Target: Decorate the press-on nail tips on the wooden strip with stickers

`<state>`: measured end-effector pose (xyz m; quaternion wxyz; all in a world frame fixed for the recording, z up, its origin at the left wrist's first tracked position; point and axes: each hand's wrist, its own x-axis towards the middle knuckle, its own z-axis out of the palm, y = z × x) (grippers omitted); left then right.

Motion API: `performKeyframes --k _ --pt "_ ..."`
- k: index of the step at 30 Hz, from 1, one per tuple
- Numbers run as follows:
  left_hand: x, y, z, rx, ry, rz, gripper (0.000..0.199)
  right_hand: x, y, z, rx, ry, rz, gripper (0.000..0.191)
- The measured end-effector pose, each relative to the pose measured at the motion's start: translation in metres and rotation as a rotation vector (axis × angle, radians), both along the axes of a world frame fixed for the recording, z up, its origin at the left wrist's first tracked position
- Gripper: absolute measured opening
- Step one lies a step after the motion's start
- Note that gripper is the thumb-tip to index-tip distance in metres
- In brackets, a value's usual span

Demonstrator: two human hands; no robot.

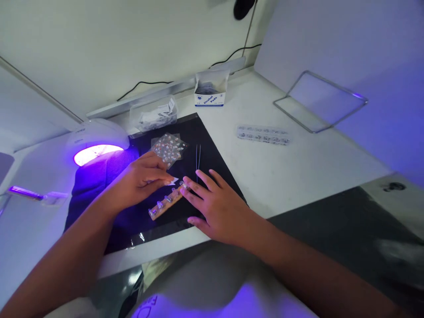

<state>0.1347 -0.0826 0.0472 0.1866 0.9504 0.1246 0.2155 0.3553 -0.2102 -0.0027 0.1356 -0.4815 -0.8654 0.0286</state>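
My left hand [141, 179] is closed in a pinch on a small white wipe [174, 180], held just above the far end of a wooden nail-tip stand [165, 204]. Several press-on nail tips [160, 205] stand upright along it. My right hand [215, 205] has its fingers spread, with the index and middle fingertips at the stand's right end, touching or just over the last nail tip [183, 184]. Beyond the right fingers lie metal tweezers [198, 157]. Nail sticker sheets [168, 149] are fanned out past my left hand.
A black mat [205, 145] covers part of the white table. On the left a nail lamp [99, 139] glows purple over a dark towel [106, 170]. Behind are a tub of packets [154, 115] and an alcohol pads box [210, 90]. A rhinestone case [263, 134] lies right.
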Motion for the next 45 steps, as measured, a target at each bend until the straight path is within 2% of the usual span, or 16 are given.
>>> performKeyframes --k 3,7,9,17,26,45 --pt "-0.008 -0.005 0.001 -0.020 -0.007 -0.002 0.015 0.004 -0.009 0.000 0.058 0.054 -0.023 0.054" --pt "-0.007 -0.011 -0.007 -0.027 0.032 -0.013 0.016 0.002 -0.024 -0.001 0.120 0.152 -0.013 0.042" --pt "-0.005 -0.012 -0.011 -0.027 0.054 -0.020 0.017 -0.004 -0.027 0.000 0.122 0.154 0.008 0.044" --pt "-0.001 -0.014 -0.015 -0.034 0.072 -0.029 0.018 -0.027 -0.021 0.006 -0.013 0.038 -0.063 0.058" --pt "-0.004 -0.007 -0.017 -0.056 0.077 -0.021 0.016 -0.038 -0.020 -0.002 0.069 0.007 -0.123 0.056" --pt "-0.001 -0.008 -0.013 -0.038 0.103 -0.034 0.018 -0.038 -0.019 -0.004 0.074 0.006 -0.128 0.057"
